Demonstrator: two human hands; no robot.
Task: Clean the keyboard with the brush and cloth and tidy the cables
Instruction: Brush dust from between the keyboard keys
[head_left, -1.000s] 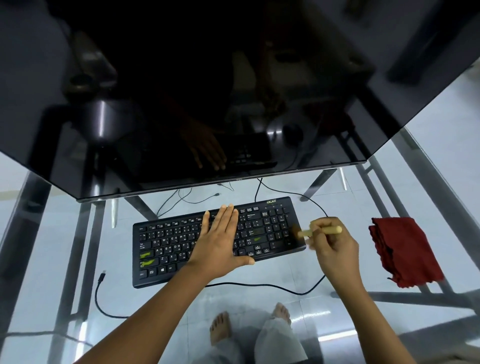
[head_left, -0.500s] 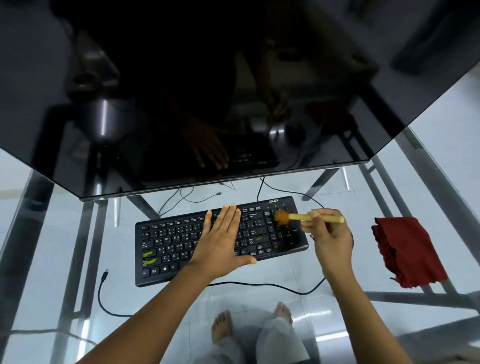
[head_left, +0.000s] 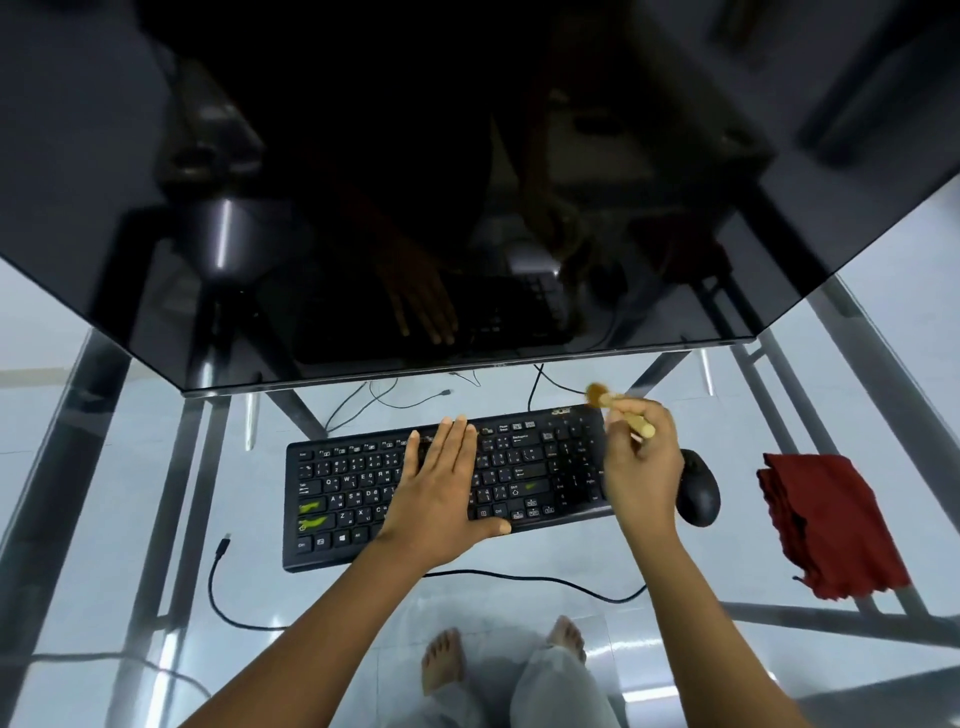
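Brushing step: your left hand lies flat on the keyboard, your right hand pinches the brush at its far-right corner; next, probably, sweep bristles across the keys.

**Glass desk over pale, shiny tiles**

A glass table fills the view. Its top is clear enough that the pale, glossy tiled floor shows straight through it. Grey metal frame bars run beneath the glass, slanting outward on both sides, and one crosses low on the right. A large dark screen at the far side takes up the top half of the view, its black face mirroring dim shapes. A bright strip of light glints off the tiles near the bottom edge.
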